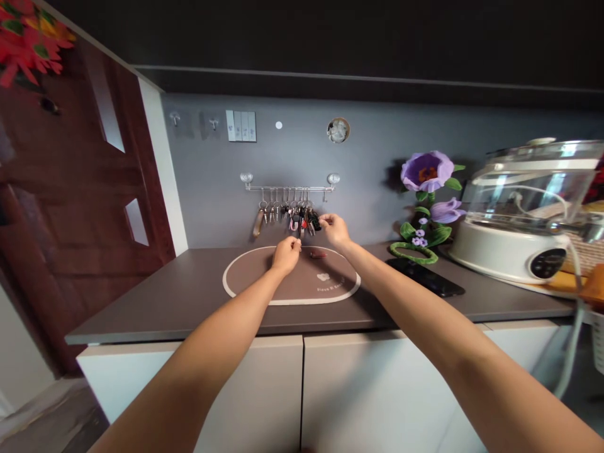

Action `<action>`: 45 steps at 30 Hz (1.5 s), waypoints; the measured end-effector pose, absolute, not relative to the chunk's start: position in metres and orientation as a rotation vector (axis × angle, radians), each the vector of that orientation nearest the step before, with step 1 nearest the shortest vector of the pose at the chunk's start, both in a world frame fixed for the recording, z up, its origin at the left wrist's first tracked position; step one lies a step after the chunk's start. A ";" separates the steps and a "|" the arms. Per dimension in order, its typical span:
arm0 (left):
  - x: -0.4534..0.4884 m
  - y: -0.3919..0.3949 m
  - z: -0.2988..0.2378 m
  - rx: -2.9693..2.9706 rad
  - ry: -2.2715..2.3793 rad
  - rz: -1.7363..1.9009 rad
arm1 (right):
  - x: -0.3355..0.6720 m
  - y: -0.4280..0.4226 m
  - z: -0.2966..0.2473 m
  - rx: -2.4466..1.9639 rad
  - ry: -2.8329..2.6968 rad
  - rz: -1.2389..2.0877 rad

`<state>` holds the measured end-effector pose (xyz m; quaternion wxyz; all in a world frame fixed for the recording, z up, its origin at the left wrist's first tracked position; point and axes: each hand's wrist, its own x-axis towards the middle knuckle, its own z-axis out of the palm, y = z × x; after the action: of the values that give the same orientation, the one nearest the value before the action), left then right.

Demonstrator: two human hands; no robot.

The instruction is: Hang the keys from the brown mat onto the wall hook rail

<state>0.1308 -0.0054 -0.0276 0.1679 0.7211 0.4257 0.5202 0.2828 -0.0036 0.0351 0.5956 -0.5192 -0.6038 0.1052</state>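
Several bunches of keys hang from hooks on a clear wall rail, with fobs and tags among them. At the right end of the row, my right hand has its thumb and fingertips closed at the edge of a dark bunch of keys. My left hand is lower and to the left, in front of the hanging keys. Its fingers are pinched together, and what they hold, if anything, cannot be made out. A small reddish item lies on the brown oval mat beneath the hands.
Right of the mat, a black phone lies on the counter beside a purple artificial flower. A white appliance with a clear top stands farther right. A dark cabinet overhangs everything; a brown door is left.
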 end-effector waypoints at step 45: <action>0.129 -0.005 -0.029 2.137 1.242 1.294 | 0.294 -0.031 -0.008 -1.362 -2.219 -0.174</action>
<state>0.1289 -0.0047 -0.0294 0.1751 0.7542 0.4382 0.4566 0.2939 -0.0310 -0.0085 0.2628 -0.5036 -0.8205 -0.0643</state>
